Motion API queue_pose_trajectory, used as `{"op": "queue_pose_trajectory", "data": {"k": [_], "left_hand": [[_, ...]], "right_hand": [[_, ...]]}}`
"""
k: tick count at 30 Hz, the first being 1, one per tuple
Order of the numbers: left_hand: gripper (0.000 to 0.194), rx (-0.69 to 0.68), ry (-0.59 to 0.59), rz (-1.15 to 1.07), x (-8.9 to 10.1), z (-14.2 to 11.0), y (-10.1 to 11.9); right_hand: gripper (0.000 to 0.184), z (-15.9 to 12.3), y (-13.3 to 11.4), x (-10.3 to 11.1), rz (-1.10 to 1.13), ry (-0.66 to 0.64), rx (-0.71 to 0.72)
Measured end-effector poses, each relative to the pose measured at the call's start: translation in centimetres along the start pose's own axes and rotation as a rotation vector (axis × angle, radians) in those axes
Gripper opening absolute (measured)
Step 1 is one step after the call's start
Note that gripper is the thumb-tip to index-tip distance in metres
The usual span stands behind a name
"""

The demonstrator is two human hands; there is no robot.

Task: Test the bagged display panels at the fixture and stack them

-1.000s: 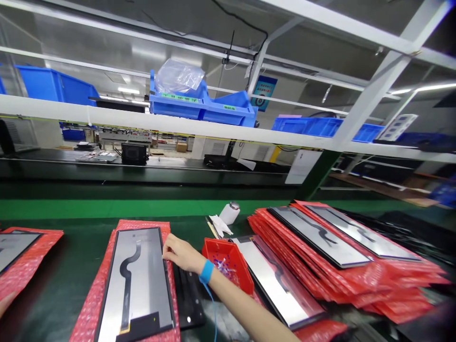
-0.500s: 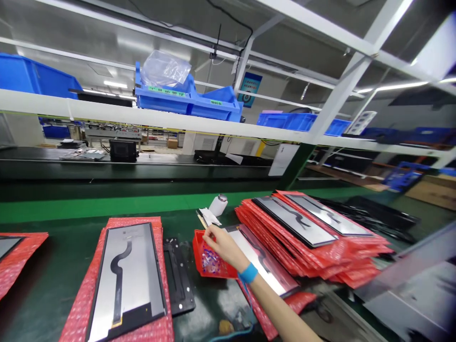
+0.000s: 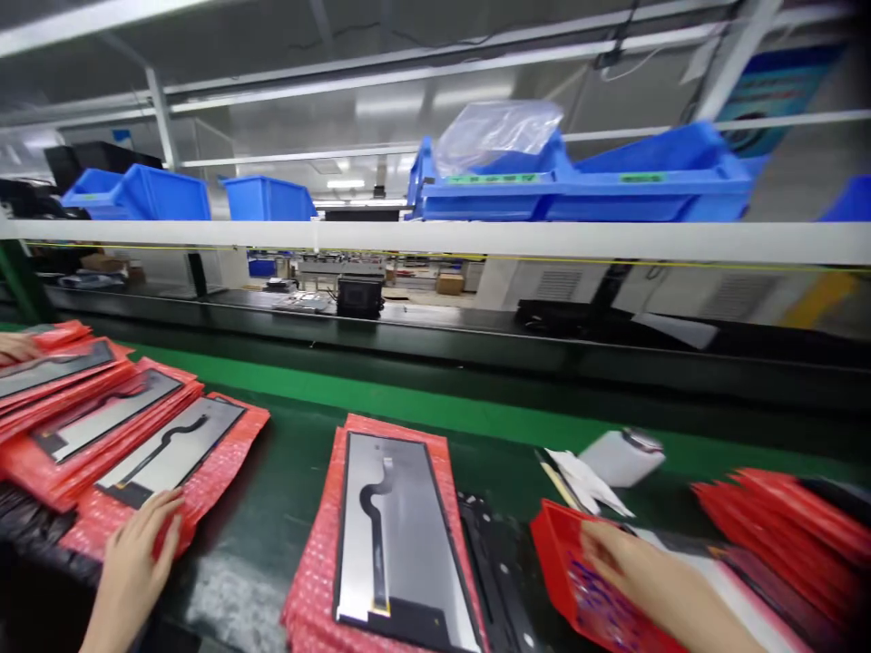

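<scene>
Fingers of the right hand [image 3: 630,562] curl at the red bin [image 3: 552,558], their hold unclear; the left hand [image 3: 140,549], fingers slightly parted, touches wrap [image 3: 228,458] under a screen [image 3: 187,440] by the worktop's [image 3: 278,508] near edge. Catching the bin could spill its bits [image 3: 591,589]. Bottle [image 3: 618,458] and tissue [image 3: 591,481] sit beyond; a frame [image 3: 500,576] crowds its left.

This is an electronics workshop on a factory floor. Flat display panels [image 3: 408,526] with ribbon cables lie on red bubble-wrap sleeves [image 3: 311,576], several in stacks, along a green worktop [image 3: 262,485]; a red tray [image 3: 552,544] holds small loose parts [image 3: 593,594]. A white shelf [image 3: 367,236] carries blue bins [image 3: 483,198], 2 with green labels. Behind, a 2nd, dark worktop [image 3: 422,349] runs beneath ceiling lights [image 3: 346,183]. Another person's hand [image 3: 17,348] shows at far left.
</scene>
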State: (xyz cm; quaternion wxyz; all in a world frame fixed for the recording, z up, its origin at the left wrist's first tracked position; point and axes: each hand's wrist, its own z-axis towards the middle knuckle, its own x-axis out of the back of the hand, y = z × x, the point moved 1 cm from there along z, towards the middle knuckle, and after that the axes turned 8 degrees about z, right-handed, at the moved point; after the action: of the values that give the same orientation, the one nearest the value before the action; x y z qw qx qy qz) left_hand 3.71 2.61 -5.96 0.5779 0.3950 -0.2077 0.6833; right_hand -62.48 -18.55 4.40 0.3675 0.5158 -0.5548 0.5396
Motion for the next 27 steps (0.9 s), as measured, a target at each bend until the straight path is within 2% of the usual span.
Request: {"op": "queue_pose_trajectory", "data": {"k": [3, 5, 7, 8, 10, 12, 13, 14, 16, 19, 21, 22, 23, 24, 26, 27], "left_hand": [[0.044, -0.079, -0.043, -0.028, -0.2, -0.1, -0.7], [0.045, -0.078, -0.065, -0.043, -0.2, -0.1, -0.8], [0.036, -0.046, -0.056, -0.033, 0.1, 0.0, -0.7], [0.032, -0.028, -0.043, -0.023, 0.3, 0.0, -0.5], [0.028, 0.043, 0.013, 0.012, 0.6, 0.2, 0.1], [0.029, 0.184, 0.083, 0.072, 0.6, 0.4, 0.8], [0.029, 0.245, 0.117, 0.109, 0.5, 0.6, 1.2], [0.029, 0.272, 0.148, 0.139, 0.4, 0.7, 1.7], [0.029, 0.195, 0.202, 0.176, 0.2, 0.7, 3.0], [0.026, -0.089, 0.267, 0.166, 0.0, -0.1, 5.1], [0.025, -0.244, 0.226, 0.102, 0.1, -0.9, 5.8], [0.025, -0.251, 0.180, 0.031, 0.3, -1.1, 5.7], [0.027, -0.179, 0.123, -0.057, 0.6, -1.1, 5.1], [0.030, -0.039, 0.072, -0.137, 0.9, -0.9, 4.2], [0.040, 0.393, -0.027, -0.252, 1.3, 0.3, 1.2], [0.046, 0.517, -0.043, -0.214, 1.4, 1.2, -0.5]], "right_hand": [[0.028, 0.4, -0.3, 1.1, 0.011, -0.030, 0.014], [0.031, -0.4, -3.3, 2.7, 0.077, 0.007, 0.005], [0.038, -2.1, -9.3, 4.6, 0.194, 0.089, 0.085], [0.043, -3.1, -13.2, 5.1, 0.302, 0.062, 0.186], [0.045, -4.8, -22.0, 4.7, 0.631, -0.172, 0.418], [0.047, -5.7, -30.4, 2.1, 0.989, -0.525, 0.496], [0.052, -5.7, -34.1, 0.2, 1.166, -0.653, 0.457], [0.058, -5.5, -37.3, -1.9, 1.276, -0.725, 0.399], [0.057, -4.8, -42.1, -5.7, 1.377, -0.724, 0.311], [0.048, -3.7, -46.2, -9.2, 1.408, -0.697, 0.284], [0.047, -3.1, -47.6, -10.2, 1.431, -0.653, 0.253], [0.048, -2.9, -48.1, -10.5, 1.443, -0.622, 0.232], [0.048, -2.6, -48.5, -10.8, 1.453, -0.588, 0.208], [0.049, -2.2, -48.8, -11.2, 1.463, -0.551, 0.182], [0.047, -1.2, -49.3, -12.4, 1.475, -0.471, 0.124], [0.046, -0.6, -49.6, -13.1, 1.484, -0.428, 0.106]]}}
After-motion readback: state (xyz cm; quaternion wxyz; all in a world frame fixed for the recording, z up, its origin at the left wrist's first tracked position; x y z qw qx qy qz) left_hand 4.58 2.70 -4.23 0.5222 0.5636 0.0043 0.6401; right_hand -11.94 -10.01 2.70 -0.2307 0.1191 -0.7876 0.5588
